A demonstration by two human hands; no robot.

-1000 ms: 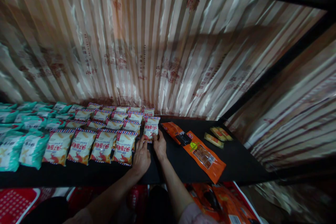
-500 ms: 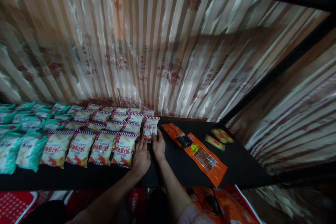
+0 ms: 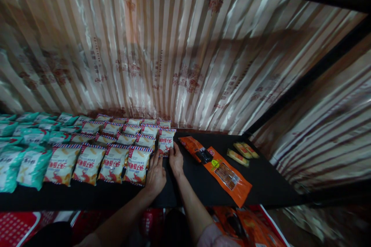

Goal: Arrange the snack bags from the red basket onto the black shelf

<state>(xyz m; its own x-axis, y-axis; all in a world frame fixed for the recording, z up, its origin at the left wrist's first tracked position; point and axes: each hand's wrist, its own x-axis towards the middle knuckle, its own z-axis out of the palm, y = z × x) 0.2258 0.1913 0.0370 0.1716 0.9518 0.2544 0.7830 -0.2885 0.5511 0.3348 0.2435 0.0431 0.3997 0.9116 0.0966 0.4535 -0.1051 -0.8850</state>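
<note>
A white snack bag (image 3: 166,141) with red lettering and a striped top edge stands at the right end of the bag rows, with its front facing me. My right hand (image 3: 176,161) grips its lower right edge, fingers closed against it. At the lower left edge, my left hand (image 3: 156,174) presses its fingers to the same bag, the fingertips partly hidden. Just left of that hand stands another white snack bag (image 3: 136,165), in the front row.
More white bags and several teal snack bags (image 3: 33,166) fill the black shelf (image 3: 197,189) leftward. Orange snack packs (image 3: 227,175) and small yellow packets (image 3: 238,157) lie at right. Below are red baskets (image 3: 20,224) and more orange packs (image 3: 252,225). Striped sheeting (image 3: 185,65) hangs behind.
Almost nothing differs. Both hands stay on the same snack bag, and the view has shifted very slightly.
</note>
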